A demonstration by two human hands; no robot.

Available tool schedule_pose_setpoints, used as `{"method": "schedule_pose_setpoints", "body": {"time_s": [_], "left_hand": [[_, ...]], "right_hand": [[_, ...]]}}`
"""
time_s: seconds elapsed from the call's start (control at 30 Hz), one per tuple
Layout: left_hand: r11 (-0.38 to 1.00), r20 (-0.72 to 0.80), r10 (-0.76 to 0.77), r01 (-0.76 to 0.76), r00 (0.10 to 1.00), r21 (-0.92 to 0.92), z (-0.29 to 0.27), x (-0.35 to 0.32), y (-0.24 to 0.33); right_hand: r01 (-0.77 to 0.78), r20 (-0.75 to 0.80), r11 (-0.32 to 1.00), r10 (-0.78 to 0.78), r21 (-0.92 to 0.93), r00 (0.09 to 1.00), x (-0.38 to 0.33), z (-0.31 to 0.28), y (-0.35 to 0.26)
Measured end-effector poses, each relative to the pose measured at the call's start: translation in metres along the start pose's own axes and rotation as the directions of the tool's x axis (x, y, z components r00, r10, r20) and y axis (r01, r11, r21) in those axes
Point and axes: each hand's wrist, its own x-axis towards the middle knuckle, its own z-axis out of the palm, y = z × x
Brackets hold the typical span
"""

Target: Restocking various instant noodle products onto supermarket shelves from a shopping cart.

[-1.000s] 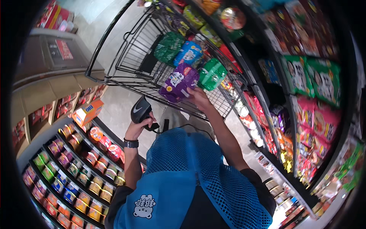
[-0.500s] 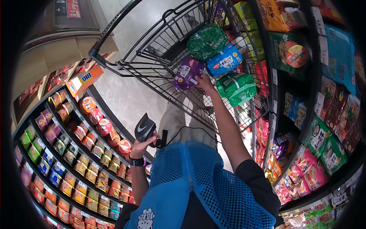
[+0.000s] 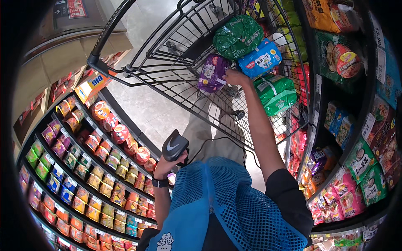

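In the shopping cart, my right hand grips the right edge of a purple multipack of instant noodles, which stands tilted on the wire. Around that hand lie a round dark green package, a blue noodle multipack and a bright green noodle multipack. My left hand is closed round the handle of a black handheld barcode scanner, held low in front of my body. The scanner's head points up and away from me. My left fingers are mostly hidden behind it.
Curved shelves of cup noodles rise on my left, with an orange and white box at their far end. Shelves of bagged noodles run along my right, close to the cart. Grey floor shows between.
The view has shifted. The purple multipack sits a little farther from the blue one, and my right hand has moved up along its edge. The scanner has come slightly right and nearer my body.
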Motion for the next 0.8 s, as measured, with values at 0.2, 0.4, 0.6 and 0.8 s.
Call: {"method": "schedule_pose_setpoints", "body": {"time_s": [0.2, 0.4, 0.6, 0.8], "left_hand": [[1.000, -0.047, -0.006, 0.005, 0.999, -0.017, -0.003, -0.003, 0.003], [0.999, -0.041, -0.027, 0.025, 0.999, -0.048, -0.009, -0.001, 0.008], [0.998, -0.022, -0.019, 0.018, 1.000, -0.053, -0.013, 0.012, 0.015], [0.991, -0.017, -0.058, 0.056, 0.998, -0.119, -0.012, 0.017, 0.016]], "right_hand": [[-0.030, -0.100, 1.000, 0.029, -0.003, 0.995, -0.041, -0.005, -0.032], [-0.070, -0.194, 0.993, 0.087, 0.092, 0.977, -0.117, -0.008, -0.037], [-0.063, -0.129, 0.998, 0.066, 0.023, 0.990, -0.157, -0.029, -0.045], [0.156, -0.139, 0.988, -0.151, 0.023, 0.979, -0.115, -0.033, -0.054]]}}
